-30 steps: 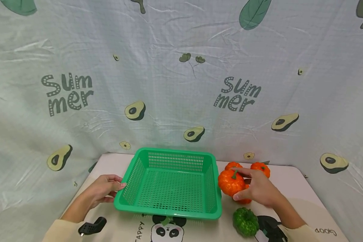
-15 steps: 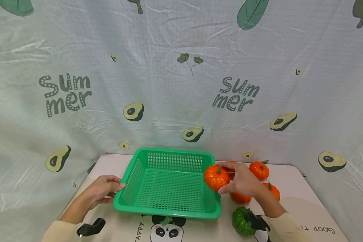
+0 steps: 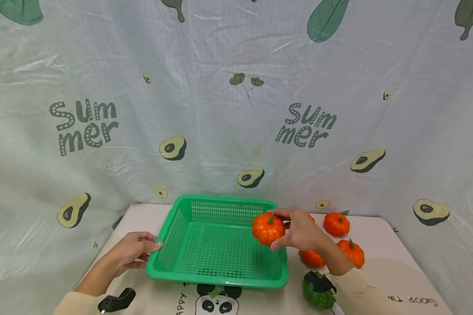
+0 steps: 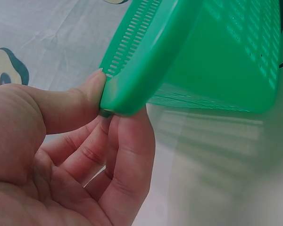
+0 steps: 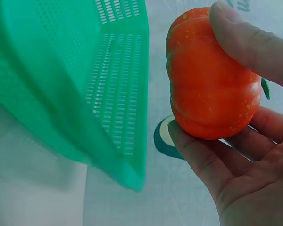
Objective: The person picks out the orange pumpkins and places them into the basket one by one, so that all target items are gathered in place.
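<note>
A green plastic basket (image 3: 217, 283) with slotted walls stands in the middle of the table, and nothing lies inside it. My left hand (image 3: 133, 250) pinches its left rim, thumb on top and fingers underneath, as the left wrist view shows at the basket rim (image 4: 146, 70). With my right hand (image 3: 299, 232) I hold a small orange pumpkin (image 3: 267, 229) by its sides, green stem up. It hangs above the right part of the basket. In the right wrist view the pumpkin (image 5: 210, 80) sits between thumb and fingers.
Right of the basket lie several more orange pumpkins, such as the back one (image 3: 337, 224) and the right one (image 3: 351, 253). A green pumpkin (image 3: 318, 291) lies nearer, partly covered by a black wrist device. Behind the table (image 3: 386, 280) hangs a printed curtain (image 3: 205, 109).
My right hand has carried the orange pumpkin leftward from beside the other pumpkins, across the right rim to above the basket. My left hand keeps its hold on the rim.
</note>
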A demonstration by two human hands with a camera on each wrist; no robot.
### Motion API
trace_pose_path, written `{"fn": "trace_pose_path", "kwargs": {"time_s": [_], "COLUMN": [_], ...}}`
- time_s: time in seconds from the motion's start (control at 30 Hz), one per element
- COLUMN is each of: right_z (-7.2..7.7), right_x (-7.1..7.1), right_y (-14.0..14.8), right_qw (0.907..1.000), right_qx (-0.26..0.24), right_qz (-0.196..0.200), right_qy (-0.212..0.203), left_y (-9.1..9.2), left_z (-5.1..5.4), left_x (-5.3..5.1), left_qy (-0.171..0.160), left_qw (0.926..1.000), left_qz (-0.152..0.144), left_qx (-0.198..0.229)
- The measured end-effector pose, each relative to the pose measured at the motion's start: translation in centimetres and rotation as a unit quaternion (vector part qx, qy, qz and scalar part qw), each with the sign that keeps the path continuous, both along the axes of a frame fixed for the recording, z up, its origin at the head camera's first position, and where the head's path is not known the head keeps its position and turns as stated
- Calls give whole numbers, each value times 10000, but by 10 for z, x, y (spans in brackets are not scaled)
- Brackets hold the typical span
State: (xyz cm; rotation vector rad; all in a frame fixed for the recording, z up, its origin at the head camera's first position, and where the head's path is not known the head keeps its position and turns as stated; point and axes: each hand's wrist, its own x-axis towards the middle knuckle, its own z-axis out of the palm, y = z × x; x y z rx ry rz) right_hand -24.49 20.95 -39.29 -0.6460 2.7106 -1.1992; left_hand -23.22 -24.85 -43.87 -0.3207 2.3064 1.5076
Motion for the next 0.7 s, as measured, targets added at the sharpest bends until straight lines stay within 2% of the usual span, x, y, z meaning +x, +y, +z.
{"fn": "trace_pose_path", "kwargs": {"time_s": [0.17,0.47,0.7], "right_z": [-1,1,4], "right_x": [-6,-14,-21], "right_y": [-11,-25,-36], "right_qw": [9997,9994,9992], "right_qx": [-129,119,-38], "right_qz": [184,178,321], "right_qy": [53,288,241], "left_y": [-1,0,0], "left_z": [-1,-1,-2], "left_x": [2,-1,-1], "left_qy": [-7,-41,-45], "left_qw": [10000,10000,10000], "left_qz": [0,-10,14], "left_qx": [25,-2,-2]}}
